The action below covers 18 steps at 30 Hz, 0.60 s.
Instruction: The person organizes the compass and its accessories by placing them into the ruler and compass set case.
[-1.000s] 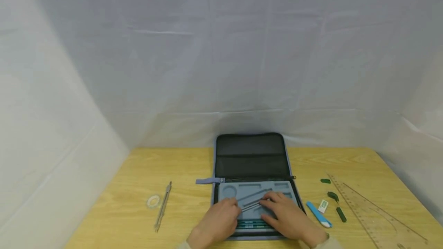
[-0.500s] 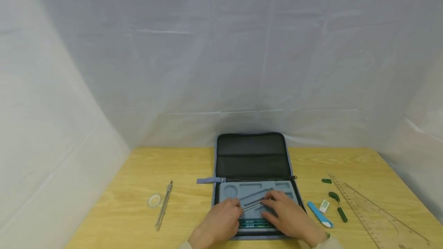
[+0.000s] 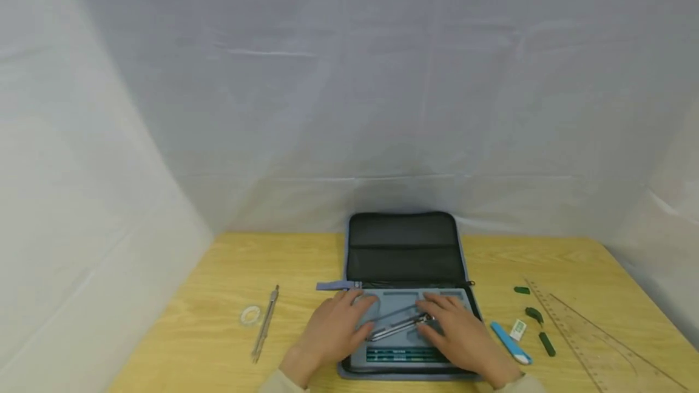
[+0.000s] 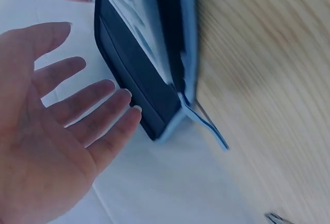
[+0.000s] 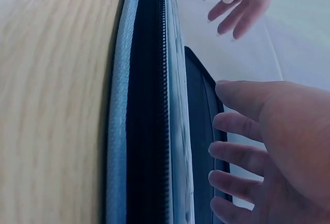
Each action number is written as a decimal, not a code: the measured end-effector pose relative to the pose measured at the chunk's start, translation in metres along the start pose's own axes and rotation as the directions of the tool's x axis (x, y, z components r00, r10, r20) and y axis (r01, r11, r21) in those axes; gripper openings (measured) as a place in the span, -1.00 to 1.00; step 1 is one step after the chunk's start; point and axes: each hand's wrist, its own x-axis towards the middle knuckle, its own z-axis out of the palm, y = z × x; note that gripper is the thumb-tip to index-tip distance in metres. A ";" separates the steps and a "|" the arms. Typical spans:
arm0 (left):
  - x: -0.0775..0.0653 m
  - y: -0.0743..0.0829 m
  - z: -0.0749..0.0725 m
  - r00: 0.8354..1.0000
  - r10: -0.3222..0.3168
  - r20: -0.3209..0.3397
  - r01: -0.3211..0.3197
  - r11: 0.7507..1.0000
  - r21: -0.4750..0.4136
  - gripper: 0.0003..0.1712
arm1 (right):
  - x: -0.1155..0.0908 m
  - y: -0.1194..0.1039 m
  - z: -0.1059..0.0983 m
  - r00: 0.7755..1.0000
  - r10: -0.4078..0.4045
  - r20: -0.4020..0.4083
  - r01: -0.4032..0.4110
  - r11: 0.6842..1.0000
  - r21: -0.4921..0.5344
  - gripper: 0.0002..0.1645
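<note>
An open zip case (image 3: 406, 250) with a grey-blue moulded tray (image 3: 395, 301) lies in the head view. On the tray sits a silver two-legged drawing compass (image 3: 401, 326), slanting between the hands. Green pencils (image 3: 404, 353) lie in the slot at the tray's near side. My left hand (image 3: 335, 326) hovers over the tray's left part; the left wrist view shows its fingers spread, holding nothing. My right hand (image 3: 455, 329) is at the tray's right, its fingertips close to the compass's hinge end. In the right wrist view its fingers are straight and apart.
To the left lie a second silver compass (image 3: 266, 323) and a white ring of tape (image 3: 250, 315). Right of the case are a blue cutter (image 3: 510, 342), an eraser (image 3: 518, 329), small dark green pieces (image 3: 547, 344) and clear set squares (image 3: 601, 344). White sheeting (image 3: 382, 108) encloses the table.
Both hands have let go of the compass, which stays on the tray. My left hand has opened and shifted left and away from its leg ends, uncovering the pencils. The head view has shifted slightly.
</note>
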 end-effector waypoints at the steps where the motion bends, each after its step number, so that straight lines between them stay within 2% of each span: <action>1: -0.002 -0.003 -0.001 1.000 -0.012 -0.001 0.012 1.000 0.002 -0.56 | 0.001 -0.001 0.000 1.000 0.001 0.011 -0.001 1.000 0.007 -0.44; 6: -0.011 -0.016 -0.005 0.995 -0.100 0.002 0.100 0.995 0.014 -0.53 | 0.008 -0.004 0.001 0.998 0.000 0.065 -0.003 0.999 0.044 -0.37; 11: -0.022 -0.030 -0.009 0.979 -0.202 -0.017 0.203 0.979 0.032 -0.52 | 0.014 -0.009 0.005 0.995 -0.005 0.103 -0.001 0.998 0.063 -0.32; 18: -0.043 -0.047 -0.014 0.962 -0.272 -0.021 0.273 0.961 0.051 -0.53 | 0.021 -0.021 0.011 0.993 -0.029 0.118 0.020 0.996 0.082 -0.31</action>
